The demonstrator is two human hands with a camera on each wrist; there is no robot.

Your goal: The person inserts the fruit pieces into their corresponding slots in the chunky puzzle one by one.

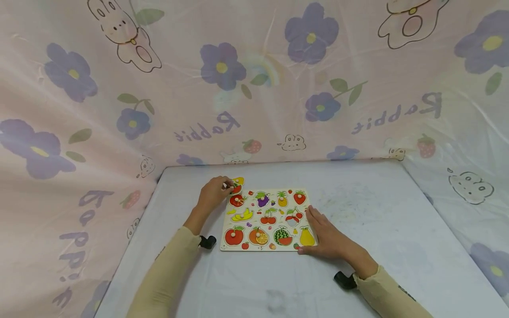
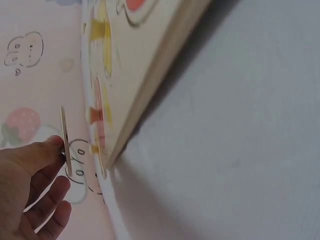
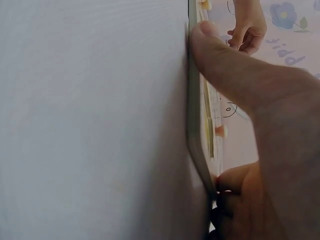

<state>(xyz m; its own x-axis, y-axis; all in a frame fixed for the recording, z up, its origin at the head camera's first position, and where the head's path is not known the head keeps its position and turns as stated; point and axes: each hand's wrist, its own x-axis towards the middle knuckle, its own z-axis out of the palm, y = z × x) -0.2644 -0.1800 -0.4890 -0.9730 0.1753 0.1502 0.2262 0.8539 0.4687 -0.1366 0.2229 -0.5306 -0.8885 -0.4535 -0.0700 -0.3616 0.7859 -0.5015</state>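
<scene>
My left hand point(image 1: 216, 191) pinches a thin wooden watermelon puzzle piece point(image 1: 236, 189) between thumb and fingertips, above the board's far left corner. In the left wrist view that piece shows edge-on, apart from the board. Lying flat on the table, the fruit puzzle board point(image 1: 248, 226) carries knobbed pieces such as a red apple point(image 1: 233, 236), an orange point(image 1: 258, 237) and bananas point(image 1: 242, 215). My right hand point(image 1: 328, 236) rests at its near right corner, fingers along the right edge and thumb point(image 3: 225, 55) at the near edge. Beside that thumb are the watermelon picture point(image 1: 282, 237) and pear picture point(image 1: 307, 237).
A yellow piece point(image 1: 238, 180) lies just past the board's far left corner. The white table point(image 1: 370, 194) extends on both sides. A curtain point(image 1: 262, 97) printed with flowers and rabbits hangs behind and at the sides. Black wrist mounts point(image 1: 345, 280) sit by both sleeves.
</scene>
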